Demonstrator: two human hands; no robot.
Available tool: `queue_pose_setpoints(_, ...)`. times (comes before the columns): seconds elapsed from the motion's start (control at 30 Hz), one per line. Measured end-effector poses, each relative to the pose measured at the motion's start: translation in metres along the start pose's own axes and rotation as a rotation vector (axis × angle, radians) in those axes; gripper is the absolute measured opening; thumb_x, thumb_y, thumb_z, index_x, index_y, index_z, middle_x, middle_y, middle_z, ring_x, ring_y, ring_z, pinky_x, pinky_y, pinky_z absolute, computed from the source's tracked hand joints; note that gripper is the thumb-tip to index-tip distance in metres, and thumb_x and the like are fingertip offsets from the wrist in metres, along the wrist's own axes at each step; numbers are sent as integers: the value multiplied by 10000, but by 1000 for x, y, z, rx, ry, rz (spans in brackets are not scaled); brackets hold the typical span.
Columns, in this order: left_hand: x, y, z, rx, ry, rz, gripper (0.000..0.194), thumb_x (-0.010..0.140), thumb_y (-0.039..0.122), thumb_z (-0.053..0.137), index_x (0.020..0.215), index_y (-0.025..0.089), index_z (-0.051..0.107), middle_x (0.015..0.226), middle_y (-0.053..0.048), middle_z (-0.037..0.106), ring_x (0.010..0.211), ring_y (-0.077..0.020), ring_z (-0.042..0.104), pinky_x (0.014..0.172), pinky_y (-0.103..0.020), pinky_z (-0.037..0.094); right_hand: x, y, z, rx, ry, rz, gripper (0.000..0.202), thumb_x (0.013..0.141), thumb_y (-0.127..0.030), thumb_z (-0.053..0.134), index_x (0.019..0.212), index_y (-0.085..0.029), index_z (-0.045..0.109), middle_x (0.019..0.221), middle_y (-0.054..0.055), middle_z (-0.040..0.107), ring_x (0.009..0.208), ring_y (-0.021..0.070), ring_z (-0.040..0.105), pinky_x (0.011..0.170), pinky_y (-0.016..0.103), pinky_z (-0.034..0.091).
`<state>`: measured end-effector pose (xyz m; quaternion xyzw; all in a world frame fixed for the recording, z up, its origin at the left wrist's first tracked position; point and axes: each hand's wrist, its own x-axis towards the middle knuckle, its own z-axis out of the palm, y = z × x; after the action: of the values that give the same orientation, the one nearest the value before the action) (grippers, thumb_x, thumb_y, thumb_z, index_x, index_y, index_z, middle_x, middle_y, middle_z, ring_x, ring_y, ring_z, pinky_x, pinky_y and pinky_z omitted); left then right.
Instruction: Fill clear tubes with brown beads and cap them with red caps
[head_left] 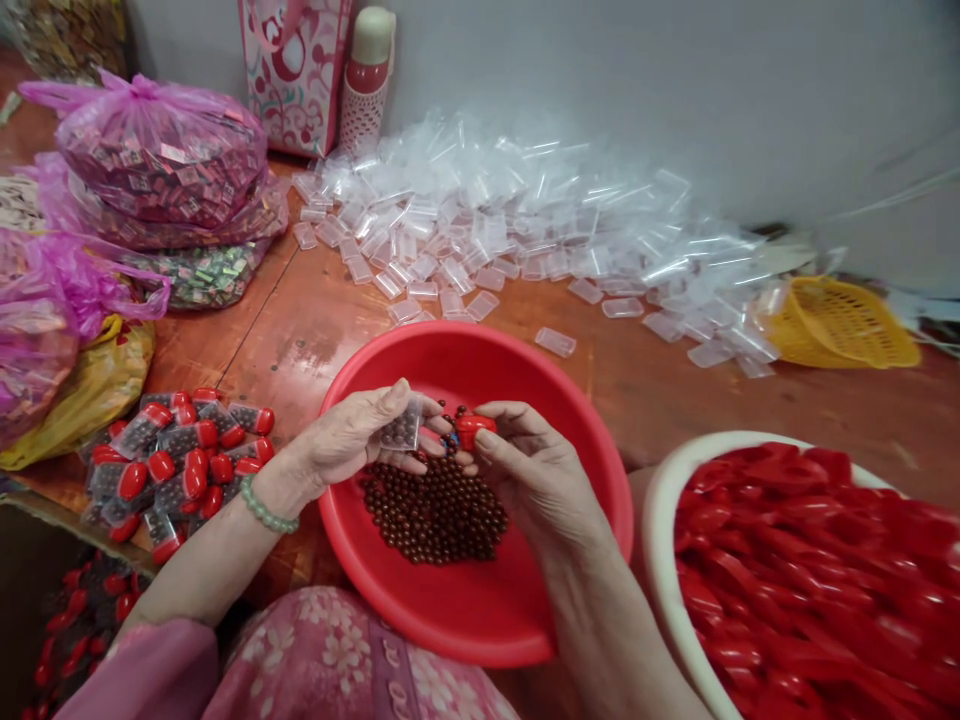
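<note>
Over a red basin (592, 500), my left hand (360, 435) holds a small clear plastic case (403, 428) with dark beads inside. My right hand (536, 465) pinches a glossy red plastic cap (474, 430) between thumb and fingers, close to the case but apart from it. Several dark brown beads (435, 510) lie in a heap on the basin's floor below both hands. A few more beads and a bit of blue show near my left fingertips, partly hidden. A pale green bead bracelet circles my left wrist.
Filled red-capped cases (180, 460) are piled at left. Loose clear cases (480, 230) are heaped along the wall, beside a yellow basket (840, 325). A white tub (660, 540) of red caps stands at right. Purple bags (161, 150), a gift bag (296, 75) and a bottle (367, 80) stand behind.
</note>
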<state>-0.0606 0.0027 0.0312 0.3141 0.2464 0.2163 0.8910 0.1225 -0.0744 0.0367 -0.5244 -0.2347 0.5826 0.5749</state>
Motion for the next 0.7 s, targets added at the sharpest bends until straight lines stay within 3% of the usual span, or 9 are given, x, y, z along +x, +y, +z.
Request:
queue_pose_setpoints(0.17, -7, 0, 4, 42, -67, 14, 401, 760, 271, 790, 1104, 151, 622, 1078, -92, 650, 913, -155, 661, 811, -289, 547, 1, -1, -1, 67, 3, -97, 312, 606, -281, 890, 801, -217, 656, 696, -32, 737, 543, 122, 706, 503, 179, 588)
queue_pose_setpoints(0.3, -10, -1, 10, 174, -141, 56, 338, 843, 259, 707, 1150, 153, 614, 1054, -84, 656, 967, -150, 646, 870, -293, 515, 1, -2, -1, 137, 8, -176, 289, 628, -267, 880, 778, -224, 637, 688, -42, 749, 559, 124, 720, 498, 153, 580)
queue_pose_setpoints(0.4, -8, 0, 10, 230, -103, 92, 290, 836, 234, 712, 1107, 152, 649, 1007, -69, 676, 967, -136, 639, 876, -271, 504, 0, -2, 2, 163, -2, -187, 290, 635, -260, 876, 770, -226, 622, 690, -45, 751, 574, 131, 727, 510, 160, 586)
queue_pose_setpoints(0.53, -6, -1, 8, 200, -123, 78, 323, 820, 254, 728, 1120, 159, 660, 1014, -72, 688, 946, -152, 653, 822, -277, 530, -2, -3, 5, 171, -23, -195, 274, 663, -260, 860, 795, -232, 622, 731, -42, 760, 619, 142, 739, 552, 201, 610)
queue_pose_setpoints(0.7, -5, -4, 9, 119, -76, 102, 321, 781, 238, 768, 1080, 165, 674, 1004, -62, 694, 932, -148, 671, 868, -287, 534, -3, -3, 6, 176, -53, -205, 238, 691, -254, 842, 818, -242, 641, 759, -43, 766, 639, 142, 739, 607, 246, 626)
